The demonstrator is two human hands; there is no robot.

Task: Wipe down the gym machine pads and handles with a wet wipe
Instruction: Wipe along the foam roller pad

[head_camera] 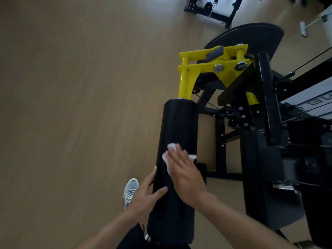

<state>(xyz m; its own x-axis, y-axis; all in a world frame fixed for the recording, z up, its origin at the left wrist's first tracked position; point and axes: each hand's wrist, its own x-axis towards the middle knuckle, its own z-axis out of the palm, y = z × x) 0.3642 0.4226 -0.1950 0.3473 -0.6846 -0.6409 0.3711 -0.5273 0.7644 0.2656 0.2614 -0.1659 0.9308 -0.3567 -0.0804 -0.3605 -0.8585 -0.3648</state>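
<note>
Wiping looks mid-way: the right hand (186, 169) presses the wet wipe (171, 150) flat on the roller pad (177, 126), the left hand (143, 193) steadies its 9 o'clock side with fingers extended, and the seat pad (258, 159) at 3 o'clock appears left.

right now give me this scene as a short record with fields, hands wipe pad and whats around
left hand: rests on the near left side of the roller pad, thumb across its top, steadying it
right hand: fingers straight, pressing the wet wipe flat on the pad
wet wipe: white, crumpled, mostly under the right fingers
roller pad: long black cylinder on a yellow bracket
machine frame: black, right of the pad
floor: light wood, a grey sneaker beside the pad
</note>
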